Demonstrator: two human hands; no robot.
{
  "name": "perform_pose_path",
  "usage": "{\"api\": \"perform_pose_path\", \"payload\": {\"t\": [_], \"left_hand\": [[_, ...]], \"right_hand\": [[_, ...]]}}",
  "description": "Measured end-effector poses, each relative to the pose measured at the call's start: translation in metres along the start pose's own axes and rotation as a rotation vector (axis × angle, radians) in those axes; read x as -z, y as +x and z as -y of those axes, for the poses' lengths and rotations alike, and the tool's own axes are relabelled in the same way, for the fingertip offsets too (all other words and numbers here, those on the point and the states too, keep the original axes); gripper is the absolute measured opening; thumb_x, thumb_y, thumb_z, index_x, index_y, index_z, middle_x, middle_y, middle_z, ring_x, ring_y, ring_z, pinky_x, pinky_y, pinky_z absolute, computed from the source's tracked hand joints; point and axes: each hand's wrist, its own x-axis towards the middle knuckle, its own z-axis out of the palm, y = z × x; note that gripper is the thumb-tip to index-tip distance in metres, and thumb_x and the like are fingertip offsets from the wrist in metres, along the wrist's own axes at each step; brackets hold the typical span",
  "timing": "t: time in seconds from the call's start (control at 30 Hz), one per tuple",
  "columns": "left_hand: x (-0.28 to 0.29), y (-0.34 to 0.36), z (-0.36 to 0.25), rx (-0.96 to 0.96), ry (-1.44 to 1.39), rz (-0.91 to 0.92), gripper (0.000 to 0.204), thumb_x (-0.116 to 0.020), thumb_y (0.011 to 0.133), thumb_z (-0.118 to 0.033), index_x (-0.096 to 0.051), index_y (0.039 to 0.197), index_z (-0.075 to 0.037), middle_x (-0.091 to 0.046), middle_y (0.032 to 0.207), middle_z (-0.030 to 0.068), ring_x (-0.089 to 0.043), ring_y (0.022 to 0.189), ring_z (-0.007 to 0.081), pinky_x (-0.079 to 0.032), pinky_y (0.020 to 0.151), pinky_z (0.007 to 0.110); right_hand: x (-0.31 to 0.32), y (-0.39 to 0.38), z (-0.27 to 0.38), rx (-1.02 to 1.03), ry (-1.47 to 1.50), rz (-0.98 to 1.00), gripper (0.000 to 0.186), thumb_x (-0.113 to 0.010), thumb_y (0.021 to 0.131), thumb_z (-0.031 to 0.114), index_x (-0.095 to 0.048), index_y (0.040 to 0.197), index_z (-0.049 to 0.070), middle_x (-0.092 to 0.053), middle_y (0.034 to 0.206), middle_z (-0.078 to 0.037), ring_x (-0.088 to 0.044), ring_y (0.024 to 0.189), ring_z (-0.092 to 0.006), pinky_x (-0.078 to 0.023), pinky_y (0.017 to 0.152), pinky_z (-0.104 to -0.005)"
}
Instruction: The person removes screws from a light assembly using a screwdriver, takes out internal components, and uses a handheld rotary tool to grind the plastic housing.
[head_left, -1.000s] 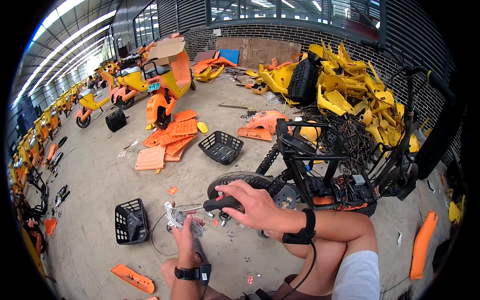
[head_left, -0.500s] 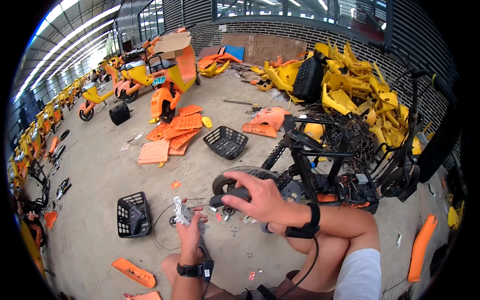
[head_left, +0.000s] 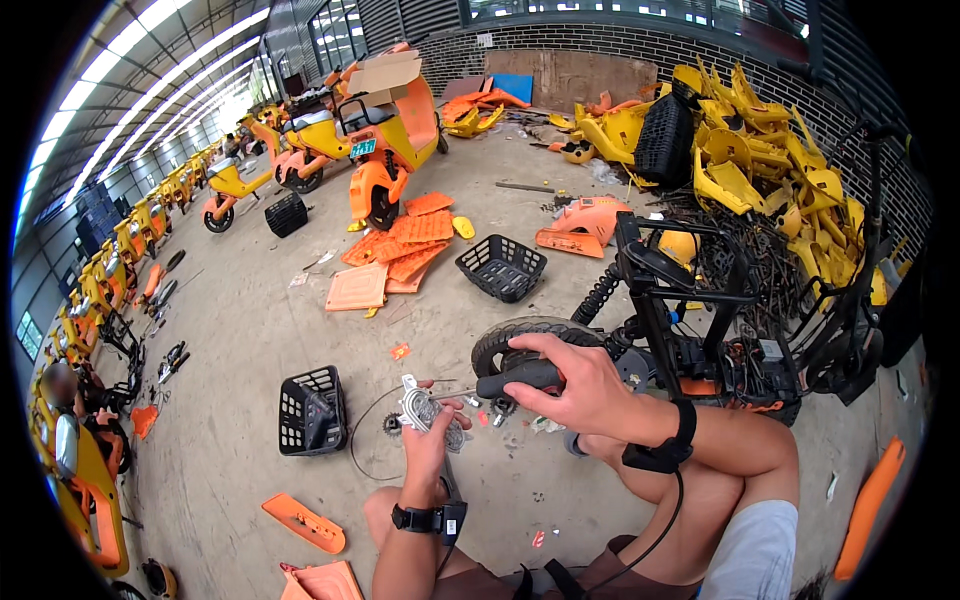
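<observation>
In my left hand (head_left: pixel 427 452) sits a silver cast metal part (head_left: pixel 418 406), held between the thumb and fingers. My right hand (head_left: pixel 600 388) grips a screwdriver (head_left: pixel 530 378) by its black handle, with the index finger stretched along it. The thin shaft points left toward the metal part; whether the tip touches it is too small to tell. A thin dark cable (head_left: pixel 353 450) loops on the floor beside my left hand. A small toothed sprocket (head_left: pixel 392 425) is just left of the part.
A stripped black scooter frame (head_left: pixel 690 300) with its rear wheel (head_left: pixel 490 345) stands right of my hands. Black baskets (head_left: pixel 312 412) and orange panels (head_left: pixel 305 522) lie around. Yellow body shells (head_left: pixel 740 170) are heaped by the wall. Complete scooters (head_left: pixel 385 150) stand farther off; a person (head_left: pixel 62 395) is at far left.
The view has swung left, so the scene sits farther right in the picture. Both hands keep their holds on the metal part and the screwdriver, with little change between them.
</observation>
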Motion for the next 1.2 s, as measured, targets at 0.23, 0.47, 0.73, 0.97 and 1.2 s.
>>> {"api": "perform_pose_path", "payload": {"t": [0.23,0.47,0.73,0.97,1.2], "left_hand": [[0.002,0.004,0.009,-0.005,0.052,0.027,0.052,-0.054,0.092,0.004,-0.034,0.139,-0.004,-0.064,0.093,0.0146,-0.068,0.071,0.0242,-0.06,0.066,0.039],[-0.001,0.003,0.001,-0.013,-0.001,-0.023,0.047,-0.054,0.093,0.005,-0.038,0.136,-0.005,-0.065,0.089,0.0117,-0.065,0.068,0.0202,-0.056,0.064,0.034],[0.012,0.003,0.002,-0.032,0.014,-0.031,0.048,-0.054,0.094,0.002,-0.036,0.137,-0.004,-0.063,0.087,0.0128,-0.066,0.068,0.0225,-0.061,0.065,0.041],[0.014,0.002,0.002,-0.043,0.009,-0.037,0.048,-0.055,0.094,0.001,-0.036,0.138,-0.004,-0.063,0.086,0.0124,-0.065,0.067,0.022,-0.061,0.065,0.04],[0.006,0.002,0.001,-0.024,0.034,-0.043,0.046,-0.055,0.095,0.0,-0.036,0.137,-0.004,-0.063,0.085,0.0123,-0.065,0.066,0.0218,-0.06,0.063,0.04]], "right_hand": [[0.006,0.0,-0.003,-0.126,-0.043,0.08,0.046,-0.077,0.085,0.034,-0.062,0.12,0.008,-0.068,0.069,-0.008,-0.069,0.06,-0.0251,-0.053,0.057,-0.0352],[-0.004,0.0,-0.009,-0.037,0.026,0.058,0.049,-0.078,0.085,0.032,-0.061,0.124,0.009,-0.07,0.075,-0.01,-0.07,0.063,-0.0247,-0.054,0.059,-0.0345],[-0.012,0.004,-0.002,-0.019,0.023,0.062,0.056,-0.078,0.085,0.031,-0.055,0.132,0.009,-0.071,0.076,-0.01,-0.07,0.064,-0.0253,-0.054,0.06,-0.0345],[-0.011,0.004,0.003,0.01,0.043,0.064,0.054,-0.077,0.085,0.028,-0.055,0.131,0.009,-0.071,0.074,-0.008,-0.07,0.064,-0.0259,-0.054,0.061,-0.0343],[-0.001,0.004,0.007,0.023,0.0,0.095,0.054,-0.076,0.086,0.028,-0.055,0.131,0.008,-0.07,0.069,-0.004,-0.07,0.065,-0.0247,-0.054,0.06,-0.0341]]}}
